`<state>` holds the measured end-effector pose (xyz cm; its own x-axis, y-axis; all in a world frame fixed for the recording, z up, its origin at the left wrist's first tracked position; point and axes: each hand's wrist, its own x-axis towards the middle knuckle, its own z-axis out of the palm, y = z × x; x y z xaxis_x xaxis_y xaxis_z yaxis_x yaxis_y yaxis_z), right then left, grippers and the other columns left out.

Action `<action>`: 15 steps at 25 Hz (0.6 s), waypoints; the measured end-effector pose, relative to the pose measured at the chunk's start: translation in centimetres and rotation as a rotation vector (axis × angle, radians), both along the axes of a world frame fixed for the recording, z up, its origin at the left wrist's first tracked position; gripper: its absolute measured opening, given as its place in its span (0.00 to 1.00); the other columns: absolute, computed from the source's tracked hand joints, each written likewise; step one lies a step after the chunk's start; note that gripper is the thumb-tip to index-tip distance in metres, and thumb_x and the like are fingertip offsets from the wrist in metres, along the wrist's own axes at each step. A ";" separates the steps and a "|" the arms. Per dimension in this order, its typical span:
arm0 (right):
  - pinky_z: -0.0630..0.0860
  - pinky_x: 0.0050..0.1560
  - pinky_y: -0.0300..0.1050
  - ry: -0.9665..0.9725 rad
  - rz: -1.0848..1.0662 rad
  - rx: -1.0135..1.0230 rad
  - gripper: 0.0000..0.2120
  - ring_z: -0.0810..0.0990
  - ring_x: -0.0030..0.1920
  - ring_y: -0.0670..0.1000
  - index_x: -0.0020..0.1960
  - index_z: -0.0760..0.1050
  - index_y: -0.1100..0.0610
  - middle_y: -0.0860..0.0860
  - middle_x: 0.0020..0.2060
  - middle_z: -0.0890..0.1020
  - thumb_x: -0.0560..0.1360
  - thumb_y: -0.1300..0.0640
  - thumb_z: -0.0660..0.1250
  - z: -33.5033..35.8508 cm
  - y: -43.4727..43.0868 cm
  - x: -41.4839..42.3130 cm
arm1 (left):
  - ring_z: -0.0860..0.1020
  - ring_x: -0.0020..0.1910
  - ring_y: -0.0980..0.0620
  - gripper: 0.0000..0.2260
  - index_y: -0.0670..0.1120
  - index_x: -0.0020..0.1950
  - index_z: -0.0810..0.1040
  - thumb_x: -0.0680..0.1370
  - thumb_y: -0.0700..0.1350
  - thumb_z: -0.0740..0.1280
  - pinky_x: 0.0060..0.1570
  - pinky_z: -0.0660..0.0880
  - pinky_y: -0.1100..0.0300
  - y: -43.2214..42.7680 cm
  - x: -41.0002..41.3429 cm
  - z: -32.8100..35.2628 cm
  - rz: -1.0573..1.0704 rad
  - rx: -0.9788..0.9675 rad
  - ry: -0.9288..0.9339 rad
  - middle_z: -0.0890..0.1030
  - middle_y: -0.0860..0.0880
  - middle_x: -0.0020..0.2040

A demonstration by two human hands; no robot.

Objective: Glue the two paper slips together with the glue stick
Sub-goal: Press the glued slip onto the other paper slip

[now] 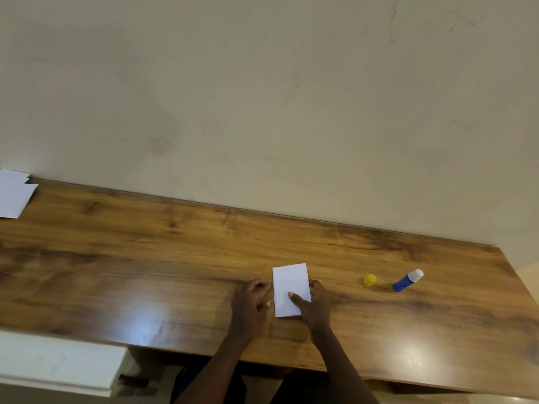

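wood-grain table (145,258), seen from the head camera, with its far edge against a beige wall (262,97). a white paper slip (288,282) lies flat near the front middle of the table, long side running away from the person; whether a second slip lies beneath it cannot be told. right hand (316,304): thumb laid on top of the slip near its lower right corner, fingers (315,287) curled against the slip's right edge, so that the hand grips the slip from that side. left hand (250,301): resting on the table just left of the slip, fingers loosely curled and holding nothing; its fingertips are close to the slip's left edge, contact not clear. to the right of the slip, well apart from it, a yellow cap (370,279) stands on the table, and just beyond it a blue glue stick (407,280) lies on its side, uncapped, white tip pointing up and right. loose white sheets (14,193) lie at the far left edge. a white board (58,360) shows below the table's front edge, lower left.
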<state>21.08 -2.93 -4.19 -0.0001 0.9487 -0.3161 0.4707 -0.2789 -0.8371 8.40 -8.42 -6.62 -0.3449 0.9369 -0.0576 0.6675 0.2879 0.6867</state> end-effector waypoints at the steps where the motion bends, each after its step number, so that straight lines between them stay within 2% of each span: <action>1: 0.77 0.52 0.55 -0.010 -0.003 -0.001 0.23 0.75 0.53 0.58 0.58 0.69 0.62 0.61 0.57 0.76 0.67 0.58 0.73 0.0 0.0 -0.1 | 0.66 0.65 0.52 0.19 0.48 0.66 0.70 0.74 0.42 0.64 0.64 0.60 0.61 -0.1 0.0 -0.1 0.002 0.010 0.000 0.71 0.50 0.67; 5: 0.75 0.49 0.50 -0.029 -0.002 -0.009 0.23 0.75 0.53 0.57 0.58 0.69 0.62 0.60 0.57 0.76 0.67 0.58 0.73 -0.1 0.0 -0.3 | 0.64 0.66 0.51 0.19 0.49 0.67 0.69 0.75 0.44 0.63 0.65 0.59 0.60 -0.2 0.1 -0.4 -0.014 0.002 0.017 0.69 0.51 0.69; 10: 0.75 0.53 0.52 -0.074 -0.006 -0.015 0.24 0.75 0.55 0.58 0.59 0.68 0.62 0.60 0.58 0.76 0.67 0.57 0.73 -0.3 0.1 -0.4 | 0.62 0.68 0.51 0.22 0.52 0.67 0.67 0.74 0.51 0.64 0.65 0.60 0.54 -0.1 0.2 -0.4 -0.054 -0.057 0.074 0.66 0.51 0.70; 15: 0.75 0.55 0.53 -0.109 -0.020 -0.029 0.25 0.75 0.57 0.59 0.59 0.68 0.61 0.60 0.59 0.76 0.67 0.57 0.73 -0.5 0.3 -0.6 | 0.60 0.69 0.49 0.23 0.54 0.67 0.66 0.72 0.51 0.65 0.66 0.61 0.51 0.2 0.4 -0.4 -0.068 -0.107 0.111 0.63 0.50 0.71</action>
